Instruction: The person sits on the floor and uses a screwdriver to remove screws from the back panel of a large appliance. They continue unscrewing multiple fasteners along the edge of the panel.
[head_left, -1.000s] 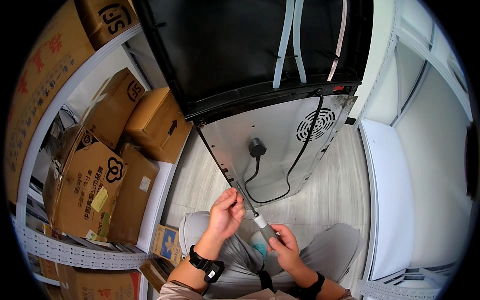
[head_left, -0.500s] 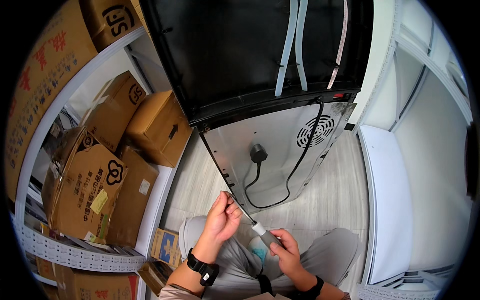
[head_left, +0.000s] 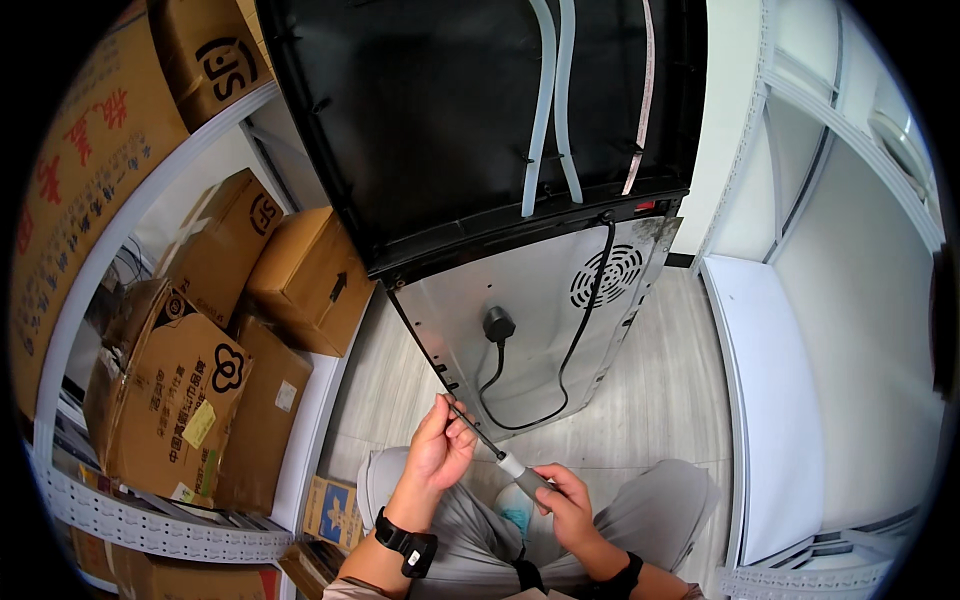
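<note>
My right hand is wrapped round the grey and white handle of a screwdriver. Its dark shaft slants up and left to my left hand, whose curled fingers pinch it near the tip. Whether a screw sits at the tip is too small to tell. Both hands are just in front of the lower left edge of a grey metal back panel on a tall black appliance. A black power cord loops down this panel, and its plug rests against the metal.
Shelving with cardboard boxes runs along my left. A pale shelf stands on the right. Two pale tubes hang down the appliance's black back. My grey-trousered knees are bent on both sides of my hands, above the light floor.
The view has shifted slightly, so the appliance sits a little lower and further left. Both hands keep their hold on the screwdriver, with little change in its slant.
</note>
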